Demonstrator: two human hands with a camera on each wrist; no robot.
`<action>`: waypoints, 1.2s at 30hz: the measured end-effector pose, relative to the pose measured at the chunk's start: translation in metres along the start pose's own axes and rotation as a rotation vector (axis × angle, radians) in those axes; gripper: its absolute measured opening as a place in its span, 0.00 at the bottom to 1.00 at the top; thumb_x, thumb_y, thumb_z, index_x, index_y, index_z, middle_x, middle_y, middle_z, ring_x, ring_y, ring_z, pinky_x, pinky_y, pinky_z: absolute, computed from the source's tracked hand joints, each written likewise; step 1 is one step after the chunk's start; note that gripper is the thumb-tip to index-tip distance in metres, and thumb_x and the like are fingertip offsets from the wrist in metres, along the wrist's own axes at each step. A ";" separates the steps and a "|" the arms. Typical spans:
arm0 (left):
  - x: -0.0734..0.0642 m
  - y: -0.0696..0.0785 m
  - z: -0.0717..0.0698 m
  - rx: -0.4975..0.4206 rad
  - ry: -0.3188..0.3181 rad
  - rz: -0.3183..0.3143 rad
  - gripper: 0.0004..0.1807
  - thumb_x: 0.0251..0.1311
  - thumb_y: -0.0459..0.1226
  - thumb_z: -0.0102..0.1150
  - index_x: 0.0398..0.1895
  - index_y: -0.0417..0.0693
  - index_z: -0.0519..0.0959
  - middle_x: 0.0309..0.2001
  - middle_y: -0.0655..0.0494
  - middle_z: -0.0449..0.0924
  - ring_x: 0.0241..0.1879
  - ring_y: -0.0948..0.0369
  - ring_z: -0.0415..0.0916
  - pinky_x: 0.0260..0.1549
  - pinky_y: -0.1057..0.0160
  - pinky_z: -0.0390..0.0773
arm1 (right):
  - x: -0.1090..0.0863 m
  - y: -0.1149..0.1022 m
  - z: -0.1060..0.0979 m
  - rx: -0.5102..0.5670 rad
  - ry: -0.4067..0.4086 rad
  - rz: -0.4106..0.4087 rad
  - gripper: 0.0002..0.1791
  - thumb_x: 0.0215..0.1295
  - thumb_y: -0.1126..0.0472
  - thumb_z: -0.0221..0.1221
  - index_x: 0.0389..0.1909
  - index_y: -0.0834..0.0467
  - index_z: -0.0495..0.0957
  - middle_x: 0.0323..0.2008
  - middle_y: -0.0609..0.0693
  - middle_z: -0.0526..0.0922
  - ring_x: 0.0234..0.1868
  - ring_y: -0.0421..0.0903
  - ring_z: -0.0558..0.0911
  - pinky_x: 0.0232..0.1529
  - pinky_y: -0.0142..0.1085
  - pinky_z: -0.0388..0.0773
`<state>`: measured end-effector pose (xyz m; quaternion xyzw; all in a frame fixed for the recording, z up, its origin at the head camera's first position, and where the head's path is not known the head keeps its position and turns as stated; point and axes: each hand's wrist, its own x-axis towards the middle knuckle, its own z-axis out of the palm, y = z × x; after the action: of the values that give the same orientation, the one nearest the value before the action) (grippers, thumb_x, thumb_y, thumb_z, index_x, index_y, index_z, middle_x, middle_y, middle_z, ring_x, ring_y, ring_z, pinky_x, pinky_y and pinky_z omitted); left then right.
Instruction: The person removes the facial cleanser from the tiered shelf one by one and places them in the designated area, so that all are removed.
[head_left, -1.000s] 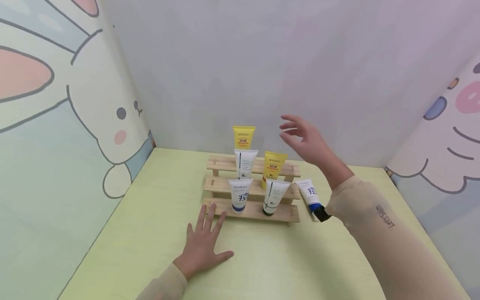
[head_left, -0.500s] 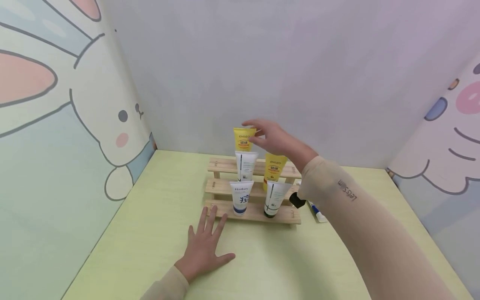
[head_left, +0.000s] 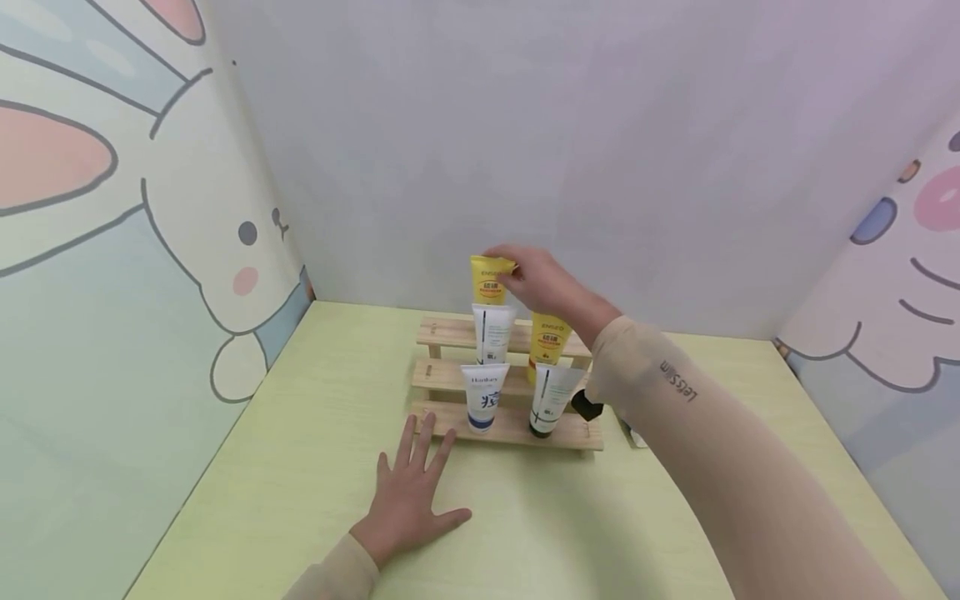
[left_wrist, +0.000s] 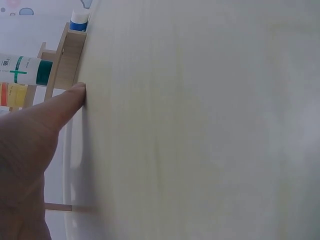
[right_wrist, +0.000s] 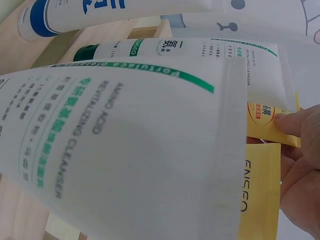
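Observation:
My right hand (head_left: 536, 279) pinches the top of a yellow squeeze tube (head_left: 489, 287) at the back left of a three-step wooden rack (head_left: 442, 377). In the right wrist view the thumb lies on that yellow tube's (right_wrist: 267, 121) face. A second yellow tube (head_left: 549, 340) stands on the middle step, below the right wrist. White tubes stand on the steps too: a green-marked tube (head_left: 493, 335), a blue-capped tube (head_left: 483, 398) and a dark-capped tube (head_left: 552, 402). My left hand (head_left: 408, 500) lies flat with fingers spread, its fingertips at the rack's front left edge.
Right of the rack another tube (head_left: 636, 437) lies on the pale yellow-green table (head_left: 285, 467), mostly hidden by my right sleeve (head_left: 697, 425). A grey wall (head_left: 420, 167) rises behind the rack, and cartoon-printed panels (head_left: 82, 250) flank the table.
My right hand has moved left from over the rack's right side to the back yellow tube and taken hold of its top. The left hand stays in place.

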<state>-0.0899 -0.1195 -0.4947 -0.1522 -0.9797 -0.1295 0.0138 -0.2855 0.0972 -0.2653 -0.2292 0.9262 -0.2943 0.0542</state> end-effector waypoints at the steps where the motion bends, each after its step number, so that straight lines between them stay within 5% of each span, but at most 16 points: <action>1: 0.000 0.000 0.000 -0.001 0.002 0.003 0.62 0.53 0.72 0.66 0.85 0.56 0.54 0.86 0.43 0.40 0.84 0.37 0.37 0.60 0.16 0.63 | -0.001 0.002 -0.001 0.011 0.010 0.009 0.27 0.81 0.62 0.53 0.78 0.49 0.67 0.77 0.53 0.69 0.68 0.54 0.78 0.65 0.49 0.79; 6: -0.002 0.002 -0.002 -0.007 -0.023 -0.005 0.62 0.53 0.73 0.65 0.85 0.56 0.54 0.86 0.43 0.39 0.84 0.37 0.35 0.60 0.16 0.62 | -0.007 0.013 -0.014 0.041 0.109 0.032 0.28 0.81 0.62 0.52 0.79 0.51 0.66 0.71 0.58 0.75 0.59 0.56 0.81 0.56 0.49 0.81; 11: -0.003 0.002 -0.004 -0.006 -0.029 -0.018 0.62 0.53 0.73 0.64 0.85 0.56 0.53 0.87 0.44 0.38 0.85 0.38 0.35 0.61 0.16 0.61 | -0.023 0.028 -0.053 0.040 0.241 0.052 0.28 0.80 0.63 0.53 0.78 0.55 0.65 0.66 0.66 0.78 0.62 0.61 0.81 0.57 0.53 0.80; 16: -0.003 0.001 -0.007 -0.016 -0.028 -0.022 0.61 0.54 0.72 0.65 0.85 0.55 0.54 0.86 0.43 0.39 0.84 0.38 0.35 0.61 0.16 0.61 | -0.055 0.051 -0.100 0.013 0.345 0.127 0.29 0.81 0.58 0.51 0.79 0.57 0.63 0.68 0.69 0.75 0.63 0.65 0.80 0.50 0.50 0.78; 20: -0.003 -0.002 -0.008 -0.019 -0.023 -0.026 0.61 0.53 0.72 0.66 0.85 0.55 0.55 0.86 0.43 0.39 0.84 0.38 0.35 0.61 0.16 0.61 | -0.084 0.081 -0.125 -0.008 0.352 0.229 0.33 0.82 0.51 0.47 0.82 0.55 0.57 0.71 0.71 0.71 0.64 0.67 0.76 0.49 0.50 0.75; 27: -0.003 -0.006 -0.008 -0.010 -0.019 -0.026 0.61 0.54 0.72 0.65 0.85 0.54 0.54 0.86 0.43 0.39 0.84 0.37 0.35 0.61 0.16 0.62 | -0.120 0.153 -0.123 -0.091 0.218 0.322 0.33 0.83 0.54 0.44 0.81 0.65 0.55 0.63 0.76 0.73 0.54 0.66 0.78 0.39 0.44 0.76; 36: -0.006 -0.008 -0.009 0.007 0.000 -0.028 0.61 0.54 0.71 0.65 0.85 0.53 0.55 0.86 0.42 0.41 0.84 0.37 0.36 0.60 0.17 0.64 | -0.125 0.239 -0.060 -0.033 -0.220 0.438 0.32 0.76 0.65 0.48 0.75 0.76 0.56 0.60 0.77 0.75 0.47 0.58 0.86 0.56 0.61 0.80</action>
<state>-0.0870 -0.1310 -0.4887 -0.1383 -0.9822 -0.1264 0.0123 -0.2823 0.3577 -0.3562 -0.0544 0.9470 -0.2337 0.2136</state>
